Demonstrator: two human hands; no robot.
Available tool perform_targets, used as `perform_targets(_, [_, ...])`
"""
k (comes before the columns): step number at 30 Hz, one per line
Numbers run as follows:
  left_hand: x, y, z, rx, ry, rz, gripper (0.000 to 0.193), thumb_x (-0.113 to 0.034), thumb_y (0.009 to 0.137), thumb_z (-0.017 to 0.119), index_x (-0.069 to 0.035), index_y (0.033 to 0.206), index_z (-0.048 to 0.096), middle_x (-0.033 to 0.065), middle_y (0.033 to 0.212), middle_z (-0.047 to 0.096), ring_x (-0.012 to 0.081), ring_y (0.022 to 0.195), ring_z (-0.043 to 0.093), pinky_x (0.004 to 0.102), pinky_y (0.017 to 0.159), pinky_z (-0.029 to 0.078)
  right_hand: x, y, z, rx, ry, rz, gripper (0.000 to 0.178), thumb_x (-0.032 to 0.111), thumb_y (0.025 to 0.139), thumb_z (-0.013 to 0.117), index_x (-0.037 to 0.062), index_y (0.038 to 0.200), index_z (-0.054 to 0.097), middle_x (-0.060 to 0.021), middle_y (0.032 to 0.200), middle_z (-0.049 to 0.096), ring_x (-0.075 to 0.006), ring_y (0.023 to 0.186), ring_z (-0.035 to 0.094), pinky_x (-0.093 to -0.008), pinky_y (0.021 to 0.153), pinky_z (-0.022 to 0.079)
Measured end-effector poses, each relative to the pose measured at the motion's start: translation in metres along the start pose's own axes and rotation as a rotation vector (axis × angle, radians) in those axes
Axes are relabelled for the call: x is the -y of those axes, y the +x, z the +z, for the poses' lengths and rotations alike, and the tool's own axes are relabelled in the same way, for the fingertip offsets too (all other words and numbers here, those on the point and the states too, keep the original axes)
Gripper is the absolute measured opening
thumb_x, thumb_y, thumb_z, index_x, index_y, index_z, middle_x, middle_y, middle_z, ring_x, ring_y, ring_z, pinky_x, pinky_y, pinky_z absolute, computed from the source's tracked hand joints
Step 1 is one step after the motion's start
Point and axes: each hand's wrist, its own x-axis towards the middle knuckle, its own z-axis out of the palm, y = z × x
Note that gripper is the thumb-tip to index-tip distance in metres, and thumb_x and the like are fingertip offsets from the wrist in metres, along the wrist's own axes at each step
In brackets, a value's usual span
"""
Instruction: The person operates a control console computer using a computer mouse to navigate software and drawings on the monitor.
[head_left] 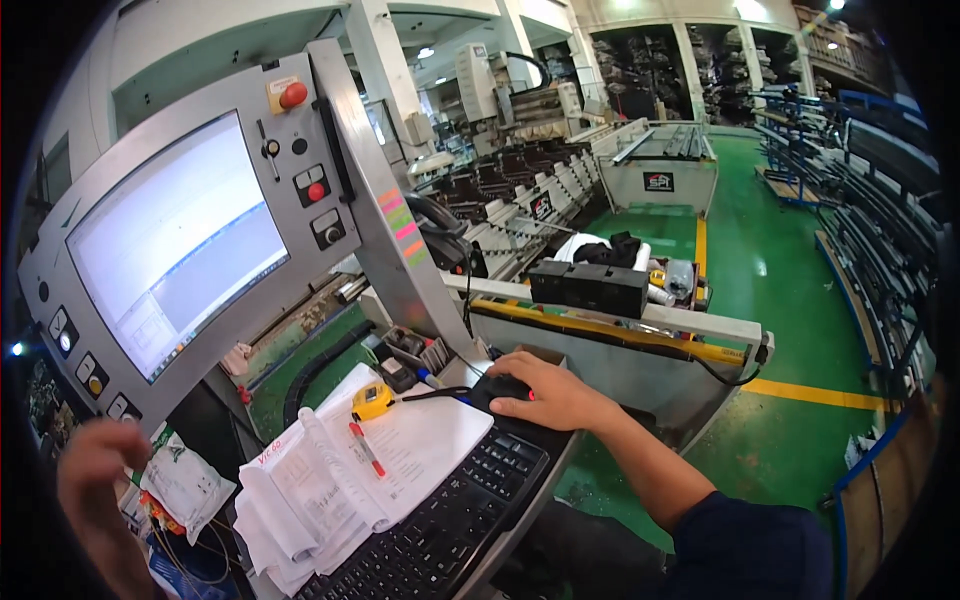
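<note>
My right hand (548,390) rests over a black computer mouse (490,392), its fingers draped across it at the far end of the keyboard shelf. My left hand (100,465) is raised at the lower left, below the control panel; motion smears its fingers. In front of me lies a black keyboard (440,525), partly covered by papers (440,440) with curled sheets. On the papers are a red and white marker (367,450) and a yellow tape measure (372,401). A lit monitor (185,240) is set in the grey control panel (290,245).
The panel carries a red emergency stop button (293,95). A white plastic bag (187,480) hangs below it. Beyond the shelf stands a machine beam (640,320) with a black box (588,288). Racks of long profiles (870,240) line the right side of the green floor (740,210).
</note>
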Motion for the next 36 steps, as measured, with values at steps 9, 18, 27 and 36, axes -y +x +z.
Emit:
perform_targets(9, [-0.057, 0.024, 0.03, 0.731, -0.138, 0.328, 0.115, -0.078, 0.072, 0.082, 0.011, 0.141, 0.059, 0.0365, 0.132, 0.068, 0.0459, 0.116, 0.074, 0.0514, 0.097, 0.061, 0.002, 0.001, 0.002, -0.003, -0.031, -0.005, 0.061, 0.053, 0.103, 0.071, 0.008, 0.144, 0.064, -0.0167, 0.146, 0.062, -0.0365, 0.132, 0.063, -0.043, 0.109, 0.053])
perform_targets(18, [-0.056, 0.023, 0.075, 0.638, -0.449, 0.375, 0.085, -0.066, 0.081, 0.089, 0.007, 0.121, 0.072, 0.033, 0.117, 0.076, 0.0421, 0.097, 0.08, 0.043, 0.081, 0.064, 0.01, 0.002, 0.0, 0.055, -0.02, 0.012, 0.056, 0.044, 0.102, 0.074, 0.0052, 0.142, 0.066, -0.0187, 0.149, 0.062, -0.036, 0.139, 0.06, -0.0429, 0.117, 0.046])
perform_targets(27, [-0.055, 0.028, 0.069, 0.777, -0.584, 0.349, 0.088, -0.067, 0.084, 0.085, 0.006, 0.13, 0.075, 0.0309, 0.126, 0.075, 0.0403, 0.102, 0.079, 0.0414, 0.082, 0.065, 0.012, 0.002, 0.001, 0.012, -0.033, -0.012, 0.052, 0.035, 0.099, 0.078, 0.0034, 0.138, 0.067, -0.0181, 0.142, 0.066, -0.0343, 0.135, 0.063, -0.0422, 0.115, 0.048])
perform_targets(36, [-0.052, 0.022, 0.065, 0.832, -0.668, 0.238, 0.09, -0.073, 0.091, 0.076, 0.006, 0.135, 0.074, 0.0289, 0.134, 0.073, 0.0395, 0.105, 0.078, 0.0417, 0.084, 0.065, 0.02, 0.0, 0.003, -0.061, -0.058, -0.043, 0.052, 0.035, 0.096, 0.08, 0.0027, 0.135, 0.068, -0.0183, 0.142, 0.066, -0.037, 0.132, 0.065, -0.0424, 0.112, 0.05])
